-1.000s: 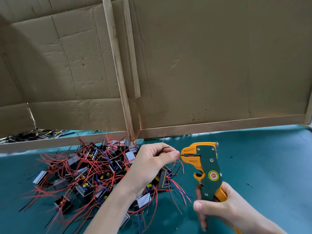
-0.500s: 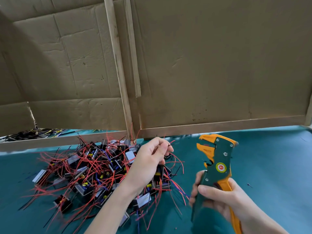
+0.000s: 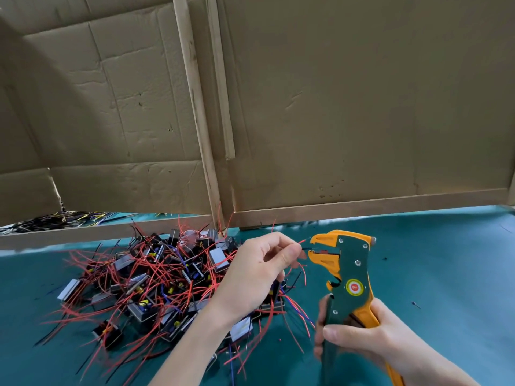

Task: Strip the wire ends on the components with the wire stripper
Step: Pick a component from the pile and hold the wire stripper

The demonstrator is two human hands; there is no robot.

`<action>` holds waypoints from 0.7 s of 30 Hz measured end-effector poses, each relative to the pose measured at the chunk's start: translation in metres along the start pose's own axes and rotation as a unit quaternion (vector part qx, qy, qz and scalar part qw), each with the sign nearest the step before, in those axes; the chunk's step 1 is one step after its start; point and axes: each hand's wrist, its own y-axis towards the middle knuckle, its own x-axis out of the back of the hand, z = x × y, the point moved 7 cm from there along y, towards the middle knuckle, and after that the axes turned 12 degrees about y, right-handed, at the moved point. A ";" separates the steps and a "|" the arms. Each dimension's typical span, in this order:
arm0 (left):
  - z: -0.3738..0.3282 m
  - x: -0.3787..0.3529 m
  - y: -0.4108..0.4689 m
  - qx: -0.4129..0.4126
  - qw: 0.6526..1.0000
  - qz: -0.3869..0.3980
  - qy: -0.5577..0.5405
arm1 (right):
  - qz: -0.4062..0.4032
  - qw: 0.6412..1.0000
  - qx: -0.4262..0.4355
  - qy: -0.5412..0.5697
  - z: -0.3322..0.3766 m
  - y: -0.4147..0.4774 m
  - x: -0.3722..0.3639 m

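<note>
The left hand (image 3: 256, 274) pinches a wire (image 3: 308, 249), its end in the open wire stripper (image 3: 351, 271). The right hand (image 3: 370, 339) grips the handles, near the front edge of the table (image 3: 451, 288).

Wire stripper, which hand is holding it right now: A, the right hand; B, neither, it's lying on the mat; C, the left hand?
A: the right hand grips the wire stripper by its handles, while the left hand pinches a wire at its mouth.
</note>
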 end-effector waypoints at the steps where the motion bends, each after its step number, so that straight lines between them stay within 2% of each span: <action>1: -0.001 -0.001 0.000 -0.001 1.000 0.005 0.007 | 0.007 1.000 0.002 -0.013 0.001 0.000 -0.001; 15: 0.000 0.002 -0.001 0.007 0.996 0.085 0.028 | 0.014 0.995 0.018 -0.099 0.001 -0.001 -0.005; 18: 0.001 0.003 -0.002 0.009 0.993 0.121 0.011 | -0.027 0.993 0.023 -0.110 -0.003 0.000 -0.006; 21: 0.009 0.002 0.000 0.030 0.994 0.095 0.038 | -0.101 0.992 0.023 -0.079 -0.013 0.003 0.003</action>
